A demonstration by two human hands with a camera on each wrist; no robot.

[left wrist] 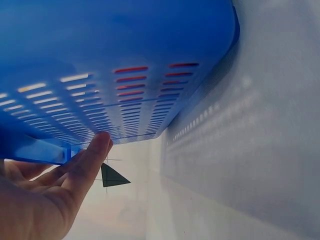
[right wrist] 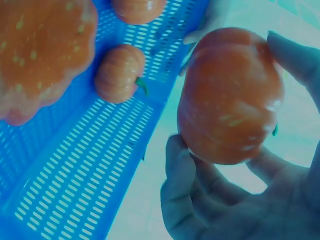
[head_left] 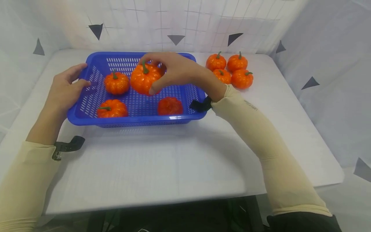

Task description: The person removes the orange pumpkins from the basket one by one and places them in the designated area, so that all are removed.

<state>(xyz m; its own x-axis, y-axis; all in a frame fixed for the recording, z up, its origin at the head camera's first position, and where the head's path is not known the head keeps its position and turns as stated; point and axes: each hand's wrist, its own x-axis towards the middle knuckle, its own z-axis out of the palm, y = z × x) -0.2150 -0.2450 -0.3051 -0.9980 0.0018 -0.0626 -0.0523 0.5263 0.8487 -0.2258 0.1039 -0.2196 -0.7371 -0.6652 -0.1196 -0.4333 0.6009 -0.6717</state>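
Observation:
A blue plastic basket (head_left: pixel 136 121) with slotted walls stands on the white table. Inside it lie three small orange pumpkins: one at the back left (head_left: pixel 117 83), one at the front left (head_left: pixel 113 108) and one at the front right (head_left: pixel 170 106). Above the basket, my right hand (head_left: pixel 176 69) holds another orange pumpkin (head_left: pixel 145 79) between thumb and fingers, its green stem upward. In the right wrist view this pumpkin (right wrist: pixel 230 95) hangs clear of the basket floor. My left hand (head_left: pixel 65 85) grips the basket's left rim; the left wrist view shows fingers (left wrist: pixel 90 162) against the outer wall.
Several more orange pumpkins (head_left: pixel 242 79) sit in a cluster on the table (head_left: pixel 174 167), right of the basket. A white gridded sheet (head_left: pixel 174 19) with dark triangles stands behind the table. The table's front edge runs below both forearms.

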